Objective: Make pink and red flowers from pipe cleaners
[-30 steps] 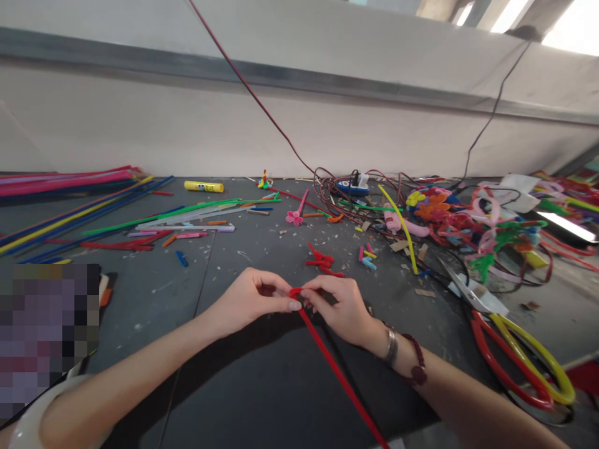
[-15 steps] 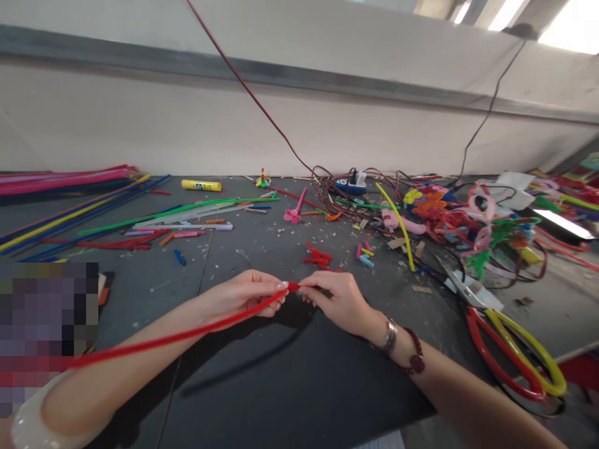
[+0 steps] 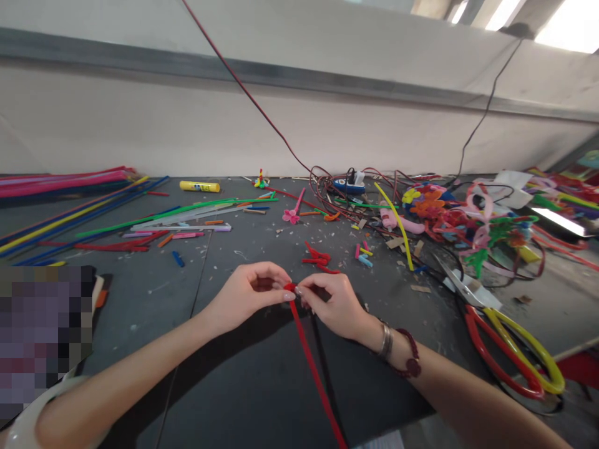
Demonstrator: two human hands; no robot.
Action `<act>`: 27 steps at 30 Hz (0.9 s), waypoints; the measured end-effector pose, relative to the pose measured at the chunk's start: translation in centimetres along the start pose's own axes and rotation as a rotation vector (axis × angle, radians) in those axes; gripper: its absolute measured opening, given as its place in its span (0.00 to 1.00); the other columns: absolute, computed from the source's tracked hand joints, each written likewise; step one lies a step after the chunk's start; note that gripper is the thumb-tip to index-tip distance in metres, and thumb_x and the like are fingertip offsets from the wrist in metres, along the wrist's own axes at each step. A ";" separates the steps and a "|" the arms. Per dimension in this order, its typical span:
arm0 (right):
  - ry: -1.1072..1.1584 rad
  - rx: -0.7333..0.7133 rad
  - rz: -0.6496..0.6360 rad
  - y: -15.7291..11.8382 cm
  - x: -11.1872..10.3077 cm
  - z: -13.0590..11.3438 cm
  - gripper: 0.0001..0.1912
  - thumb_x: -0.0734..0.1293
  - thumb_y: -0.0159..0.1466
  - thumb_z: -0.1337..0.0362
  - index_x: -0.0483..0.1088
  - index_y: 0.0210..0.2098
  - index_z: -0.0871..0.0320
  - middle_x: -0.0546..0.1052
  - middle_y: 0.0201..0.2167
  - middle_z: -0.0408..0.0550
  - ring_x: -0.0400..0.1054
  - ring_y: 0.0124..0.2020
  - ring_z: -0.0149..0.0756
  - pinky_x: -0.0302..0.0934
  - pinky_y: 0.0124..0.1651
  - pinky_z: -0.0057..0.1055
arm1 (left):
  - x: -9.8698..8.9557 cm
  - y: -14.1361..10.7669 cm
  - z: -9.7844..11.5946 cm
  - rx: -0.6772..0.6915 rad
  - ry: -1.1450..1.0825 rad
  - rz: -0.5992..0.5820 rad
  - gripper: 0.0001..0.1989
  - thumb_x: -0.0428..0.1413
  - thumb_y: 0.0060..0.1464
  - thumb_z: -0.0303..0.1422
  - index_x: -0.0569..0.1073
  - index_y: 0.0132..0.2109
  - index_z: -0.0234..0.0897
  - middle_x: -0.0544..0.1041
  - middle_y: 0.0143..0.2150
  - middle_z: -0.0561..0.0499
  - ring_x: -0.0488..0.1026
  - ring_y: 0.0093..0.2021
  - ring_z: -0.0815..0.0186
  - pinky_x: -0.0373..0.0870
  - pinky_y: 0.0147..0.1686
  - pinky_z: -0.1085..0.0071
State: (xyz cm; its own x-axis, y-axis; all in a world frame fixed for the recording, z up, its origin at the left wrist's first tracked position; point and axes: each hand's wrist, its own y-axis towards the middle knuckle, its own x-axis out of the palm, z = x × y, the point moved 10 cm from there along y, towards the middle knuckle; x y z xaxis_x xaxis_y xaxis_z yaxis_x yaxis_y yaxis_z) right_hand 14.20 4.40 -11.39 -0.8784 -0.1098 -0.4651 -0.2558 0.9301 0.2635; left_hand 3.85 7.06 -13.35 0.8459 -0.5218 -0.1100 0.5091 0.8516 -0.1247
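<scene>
A long red pipe cleaner (image 3: 309, 358) runs from my fingertips down toward the front edge of the table. My left hand (image 3: 253, 293) pinches its upper end between thumb and fingers. Close against it, my right hand (image 3: 330, 302) also pinches at that end, where a small red bend or knot shows; the exact shape is mostly covered by fingers. Just beyond my hands lie several short bent red pipe cleaner pieces (image 3: 319, 255).
Scissors (image 3: 505, 343) with red and yellow handles lie at the right. Pipe cleaner bundles (image 3: 70, 181), a yellow glue stick (image 3: 199, 186) and a pink flower (image 3: 291, 216) lie farther back. A pile of coloured pipe cleaner shapes (image 3: 430, 202) and cables (image 3: 322, 187) is at the back right.
The red pipe cleaner's long tail has swung from the left, over my left forearm, to hang down toward the front. My left hand has turned, with its fingers still at the end.
</scene>
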 end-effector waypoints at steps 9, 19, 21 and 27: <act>0.315 0.201 -0.092 -0.1 1.5 1.7 0.11 0.61 0.60 0.60 0.68 0.27 0.60 0.68 0.19 0.41 0.63 0.18 0.24 0.59 0.22 0.21 | -0.1 0.1 -0.6 -0.009 -0.020 -0.021 0.11 0.60 0.44 0.32 0.76 0.38 0.35 0.79 0.34 0.49 0.74 0.35 0.64 0.69 0.36 0.71; 0.501 0.281 -0.155 0.0 2.0 2.0 0.13 0.64 0.57 0.57 0.68 0.25 0.62 0.68 0.17 0.39 0.61 0.16 0.22 0.58 0.20 0.20 | 0.5 -0.2 0.8 0.090 -0.034 -0.150 0.07 0.56 0.50 0.30 0.77 0.36 0.35 0.76 0.32 0.50 0.71 0.33 0.69 0.67 0.35 0.75; 0.547 0.301 -0.199 0.0 2.4 2.2 0.12 0.65 0.57 0.58 0.68 0.26 0.62 0.68 0.16 0.39 0.61 0.16 0.22 0.58 0.20 0.20 | 0.7 -0.4 1.4 0.151 0.028 -0.158 0.07 0.57 0.49 0.30 0.77 0.36 0.36 0.75 0.34 0.50 0.71 0.32 0.69 0.67 0.34 0.75; 0.737 0.394 -0.312 -0.3 3.8 2.9 0.12 0.66 0.56 0.60 0.68 0.24 0.64 0.69 0.16 0.40 0.61 0.15 0.21 0.56 0.18 0.18 | 0.1 -0.6 2.8 0.299 0.257 -0.059 0.04 0.57 0.49 0.30 0.77 0.33 0.38 0.77 0.36 0.49 0.73 0.35 0.66 0.68 0.35 0.74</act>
State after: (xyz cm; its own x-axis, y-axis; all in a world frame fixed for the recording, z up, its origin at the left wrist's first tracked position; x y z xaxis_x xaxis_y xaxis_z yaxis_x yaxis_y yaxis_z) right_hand 12.13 4.70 -15.73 -0.8632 -0.4492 0.2304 -0.4886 0.8582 -0.1574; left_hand 4.10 6.63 -10.49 0.7659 -0.5331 -0.3595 0.6113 0.7770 0.1501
